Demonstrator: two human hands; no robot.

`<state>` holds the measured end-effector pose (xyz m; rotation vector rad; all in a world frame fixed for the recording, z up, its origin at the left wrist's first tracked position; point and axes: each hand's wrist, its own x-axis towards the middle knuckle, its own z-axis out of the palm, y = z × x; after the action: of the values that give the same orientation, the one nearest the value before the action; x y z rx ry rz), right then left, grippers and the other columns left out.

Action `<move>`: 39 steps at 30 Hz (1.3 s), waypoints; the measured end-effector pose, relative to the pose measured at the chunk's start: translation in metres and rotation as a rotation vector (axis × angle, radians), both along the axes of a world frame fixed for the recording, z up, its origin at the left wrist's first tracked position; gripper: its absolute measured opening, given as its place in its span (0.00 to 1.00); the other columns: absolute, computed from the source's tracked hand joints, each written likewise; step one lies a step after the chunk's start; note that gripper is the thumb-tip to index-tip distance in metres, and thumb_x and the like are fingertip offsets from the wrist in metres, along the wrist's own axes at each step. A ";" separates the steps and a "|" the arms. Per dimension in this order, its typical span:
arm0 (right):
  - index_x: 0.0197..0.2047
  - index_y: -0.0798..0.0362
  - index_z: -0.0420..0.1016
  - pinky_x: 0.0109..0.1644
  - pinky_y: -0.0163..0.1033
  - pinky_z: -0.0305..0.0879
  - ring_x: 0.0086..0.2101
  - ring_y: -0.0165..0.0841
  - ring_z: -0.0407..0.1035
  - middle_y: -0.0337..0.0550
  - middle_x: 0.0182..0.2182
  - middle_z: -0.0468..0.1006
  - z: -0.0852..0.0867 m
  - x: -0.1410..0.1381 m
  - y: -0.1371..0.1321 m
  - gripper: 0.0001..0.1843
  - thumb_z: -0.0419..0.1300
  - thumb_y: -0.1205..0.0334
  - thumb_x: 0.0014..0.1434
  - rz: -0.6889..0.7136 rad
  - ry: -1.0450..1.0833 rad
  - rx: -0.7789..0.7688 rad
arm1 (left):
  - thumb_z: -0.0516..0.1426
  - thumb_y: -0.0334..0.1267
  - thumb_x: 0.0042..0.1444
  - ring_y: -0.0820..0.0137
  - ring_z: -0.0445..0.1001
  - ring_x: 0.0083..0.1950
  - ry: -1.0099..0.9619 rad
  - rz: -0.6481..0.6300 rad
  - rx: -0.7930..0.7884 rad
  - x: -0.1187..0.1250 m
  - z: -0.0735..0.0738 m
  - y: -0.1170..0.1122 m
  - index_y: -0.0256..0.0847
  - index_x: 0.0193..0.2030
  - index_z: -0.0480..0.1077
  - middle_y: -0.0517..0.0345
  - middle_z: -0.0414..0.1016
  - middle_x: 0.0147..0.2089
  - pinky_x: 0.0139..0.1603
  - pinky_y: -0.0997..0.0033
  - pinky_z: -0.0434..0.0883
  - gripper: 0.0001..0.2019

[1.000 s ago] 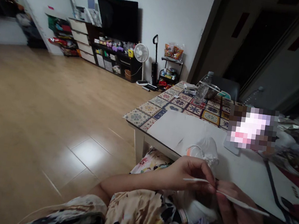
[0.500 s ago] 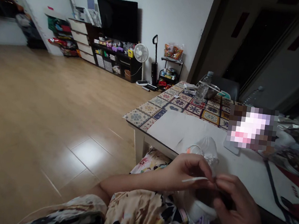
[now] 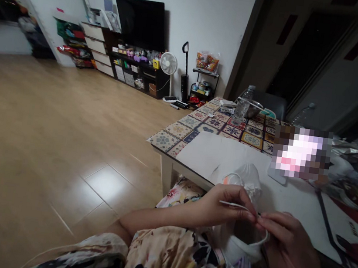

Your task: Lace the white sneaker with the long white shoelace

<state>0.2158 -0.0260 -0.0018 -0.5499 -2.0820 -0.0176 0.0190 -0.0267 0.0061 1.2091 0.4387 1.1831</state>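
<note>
Left hand (image 3: 220, 210) on white cord (image 3: 233, 204)

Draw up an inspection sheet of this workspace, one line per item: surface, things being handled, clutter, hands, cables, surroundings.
Surface: table with patterned cover; white sheet over the near part.
Things handled: white strip, between the hands; white item below them, kind unclear.
Clutter: white bag on the sheet; bottle and bowl farther back; the right side is dim and partly pixelated.
Hands: left hand pinches the strip; right hand meets it at the fingertips, grip unclear.
Cables: thin pale line at lower left, possibly a cord.
Surroundings: TV, fan and wooden floor.
</note>
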 end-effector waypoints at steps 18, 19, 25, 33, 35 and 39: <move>0.22 0.47 0.65 0.15 0.32 0.54 0.10 0.26 0.49 0.29 0.10 0.56 -0.003 0.065 0.046 0.21 0.62 0.43 0.57 0.396 0.612 -0.868 | 0.66 0.48 0.52 0.81 0.49 0.16 -0.106 -0.113 -0.106 -0.054 -0.012 0.048 0.40 0.33 0.60 0.72 0.55 0.17 0.18 0.83 0.48 0.19; 0.20 0.48 0.65 0.16 0.33 0.55 0.12 0.27 0.53 0.31 0.11 0.58 -0.004 0.064 0.046 0.24 0.59 0.41 0.59 0.409 0.493 -0.861 | 0.65 0.49 0.52 0.81 0.50 0.16 -0.019 -0.147 -0.085 -0.055 -0.012 0.047 0.39 0.33 0.61 0.71 0.56 0.18 0.18 0.82 0.49 0.20; 0.22 0.52 0.69 0.30 0.37 0.65 0.26 0.33 0.66 0.40 0.23 0.69 0.001 0.034 0.040 0.28 0.51 0.42 0.65 0.116 -0.036 -0.810 | 0.52 0.51 0.64 0.78 0.57 0.21 0.655 -0.122 0.121 -0.051 -0.004 0.040 0.36 0.41 0.69 0.66 0.61 0.22 0.23 0.78 0.55 0.18; 0.33 0.51 0.76 0.36 0.35 0.69 0.32 0.34 0.73 0.40 0.30 0.78 0.011 0.032 0.036 0.17 0.56 0.48 0.64 0.040 -0.286 -0.843 | 0.58 0.50 0.60 0.78 0.60 0.25 0.923 -0.186 0.194 -0.060 -0.007 0.046 0.34 0.35 0.73 0.65 0.66 0.24 0.26 0.78 0.56 0.17; 0.30 0.51 0.77 0.35 0.36 0.70 0.30 0.34 0.72 0.40 0.28 0.77 0.014 0.039 0.038 0.18 0.57 0.47 0.63 0.116 -0.277 -0.858 | 0.61 0.55 0.55 0.77 0.62 0.25 0.815 -0.246 0.133 -0.065 -0.007 0.048 0.34 0.35 0.74 0.64 0.67 0.25 0.27 0.77 0.58 0.21; 0.24 0.52 0.76 0.34 0.38 0.72 0.29 0.35 0.72 0.42 0.27 0.75 0.008 0.050 0.041 0.20 0.63 0.45 0.58 0.269 -0.100 -0.904 | 0.66 0.58 0.46 0.72 0.69 0.34 0.523 -0.276 0.137 -0.066 0.001 0.048 0.35 0.31 0.74 0.58 0.73 0.31 0.39 0.74 0.67 0.23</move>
<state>0.2656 0.0153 0.0059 -0.7916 -2.1735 1.1092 -0.0471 0.0210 0.0074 1.6465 0.5607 0.6599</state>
